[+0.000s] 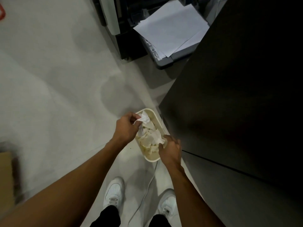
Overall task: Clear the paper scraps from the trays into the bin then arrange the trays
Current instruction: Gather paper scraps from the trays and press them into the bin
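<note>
While the left hand (126,126) hangs over the far left rim of the bin (151,160), its thumb and curled fingers are clamped on a crumpled white paper scrap (144,119), which sticks out to the right above the bin's opening. The bin is a cream, oblong tub standing on the pale floor (57,79), just beside the foot of a dark cabinet (237,95) on its right. Inside it lies a heap of paper scraps (147,141), white and yellowish, filling most of the tub.

Over the bin's near right rim is the right hand (170,149), back up, with its fingers curled downward into the heap. They meet the edge of a white crumpled piece (158,138), but the hand is blurred and I cannot tell whether they pinch it or only touch it.

Beyond the bin, near the far end of the cabinet, a grey printer (164,61) carries a loose stack of white sheets (170,27), fanned at angles. Below the hands are two white sneakers (114,193) under dark trouser legs, and a thin white cable (147,187) runs on the floor between them toward the bin. At the left edge of the floor sits a cardboard box (5,176), blurred.
</note>
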`<state>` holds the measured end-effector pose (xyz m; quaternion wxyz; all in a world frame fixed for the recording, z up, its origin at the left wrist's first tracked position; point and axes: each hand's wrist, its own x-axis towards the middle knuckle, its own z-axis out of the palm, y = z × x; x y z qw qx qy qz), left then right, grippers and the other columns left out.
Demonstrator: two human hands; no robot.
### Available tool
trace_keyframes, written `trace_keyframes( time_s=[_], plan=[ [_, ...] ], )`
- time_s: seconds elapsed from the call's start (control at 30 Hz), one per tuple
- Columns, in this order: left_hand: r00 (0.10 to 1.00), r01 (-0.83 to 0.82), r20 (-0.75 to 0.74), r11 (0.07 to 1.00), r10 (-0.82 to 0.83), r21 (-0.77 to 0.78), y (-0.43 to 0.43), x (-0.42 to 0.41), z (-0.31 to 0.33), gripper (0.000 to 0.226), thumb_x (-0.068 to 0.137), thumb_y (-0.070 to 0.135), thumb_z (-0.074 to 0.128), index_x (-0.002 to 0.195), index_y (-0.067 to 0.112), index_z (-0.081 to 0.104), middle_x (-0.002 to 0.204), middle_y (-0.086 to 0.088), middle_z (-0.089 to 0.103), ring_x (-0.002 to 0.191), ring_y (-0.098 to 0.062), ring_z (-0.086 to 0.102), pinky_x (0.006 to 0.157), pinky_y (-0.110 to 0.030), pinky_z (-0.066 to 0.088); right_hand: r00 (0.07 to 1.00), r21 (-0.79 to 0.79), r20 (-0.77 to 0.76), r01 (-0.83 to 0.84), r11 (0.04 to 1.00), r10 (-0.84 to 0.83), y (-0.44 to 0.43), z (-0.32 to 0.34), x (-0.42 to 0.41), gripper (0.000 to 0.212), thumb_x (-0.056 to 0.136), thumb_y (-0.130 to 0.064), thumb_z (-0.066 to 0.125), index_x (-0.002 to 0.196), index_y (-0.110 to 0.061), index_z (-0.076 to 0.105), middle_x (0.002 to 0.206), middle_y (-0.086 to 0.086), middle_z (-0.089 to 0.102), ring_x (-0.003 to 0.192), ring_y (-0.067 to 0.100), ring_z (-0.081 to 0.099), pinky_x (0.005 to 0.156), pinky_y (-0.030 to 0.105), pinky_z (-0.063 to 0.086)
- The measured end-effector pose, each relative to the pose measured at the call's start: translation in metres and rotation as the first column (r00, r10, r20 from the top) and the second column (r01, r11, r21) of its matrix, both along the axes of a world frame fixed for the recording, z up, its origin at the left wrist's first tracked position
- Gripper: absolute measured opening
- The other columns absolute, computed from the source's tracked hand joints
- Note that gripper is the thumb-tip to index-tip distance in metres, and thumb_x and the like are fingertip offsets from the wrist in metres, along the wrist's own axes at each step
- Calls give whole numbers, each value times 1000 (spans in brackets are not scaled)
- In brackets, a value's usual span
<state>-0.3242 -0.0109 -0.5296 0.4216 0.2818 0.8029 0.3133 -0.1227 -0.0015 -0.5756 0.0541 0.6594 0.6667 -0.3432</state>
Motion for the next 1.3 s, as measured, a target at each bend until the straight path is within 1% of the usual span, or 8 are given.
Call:
trace_keyframes(
  time_s=[0.2, 0.27, 0.4, 0.57, 0.83, 1.0, 1.13, 1.3],
  plan=[
    [997, 77, 6, 997, -77, -19, 12, 33, -23, 7, 95, 22, 70, 100, 17, 69, 97, 2, 72, 85, -13, 67, 72, -13, 50, 989, -177, 41, -132, 975, 141, -8, -10, 26, 71, 98, -28, 63, 160, -17, 31, 168, 2, 27, 152, 27, 31, 122, 40, 30],
    [980, 197, 12, 977, -197, -82, 12, 43, -35, 20, 97, 22, 67, 115, 13, 69, 109, -3, 71, 96, -17, 67, 86, -21, 53, 988, -187, 23, -148, 971, 155, -8, -13, 31, 71, 99, -27, 63, 161, -18, 29, 169, -1, 24, 152, 26, 30, 121, 39, 31],
    [866, 470, 8, 810, -500, -350, -1, 45, -50, 50, 96, 23, 68, 142, 8, 55, 141, -13, 59, 126, -30, 58, 100, -30, 46, 996, -191, 14, -88, 978, 92, -5, -11, 31, 63, 96, -25, 63, 155, -19, 42, 162, -1, 39, 144, 27, 43, 115, 40, 40],
    [857, 467, -51, 815, -513, -343, -17, 34, -21, 42, 97, 24, 64, 137, 12, 61, 136, -9, 64, 123, -29, 61, 101, -31, 46, 999, -153, -30, -22, 988, 18, -4, 19, 23, 51, 91, -24, 66, 141, -18, 56, 140, 2, 61, 126, 28, 58, 105, 43, 53],
    [873, 448, -76, 854, -482, -265, -32, 20, 106, 29, 98, 23, 62, 125, 15, 69, 121, -4, 71, 109, -24, 66, 88, -21, 44, 997, -146, -66, 24, 989, -34, -11, 130, 5, 48, 92, -47, 68, 135, -30, 57, 129, -4, 65, 117, 24, 66, 93, 35, 58],
    [876, 451, -94, 873, -473, -186, -33, 20, 207, 25, 98, 19, 63, 121, 14, 71, 117, -6, 72, 94, -20, 67, 83, -26, 51, 973, -144, -174, 124, 982, -149, -16, 251, -7, 58, 95, -27, 71, 149, -22, 50, 143, 6, 59, 128, 32, 60, 102, 46, 56],
    [863, 485, -99, 867, -496, -115, -39, 20, 284, 23, 96, 15, 65, 119, 12, 71, 122, -9, 71, 105, -27, 69, 91, -36, 58, 957, -123, -211, 174, 977, -197, -25, 327, -6, 60, 96, -20, 69, 152, -21, 49, 146, 7, 56, 135, 30, 53, 107, 40, 49],
    [879, 465, -86, 883, -469, -58, -45, 34, 375, 27, 97, 12, 59, 123, 13, 66, 115, -6, 71, 108, -25, 67, 92, -32, 55, 921, -37, -286, 265, 963, -265, -41, 415, 4, 57, 91, -24, 69, 146, -25, 56, 143, 5, 61, 132, 23, 57, 116, 35, 43]
  ],
)
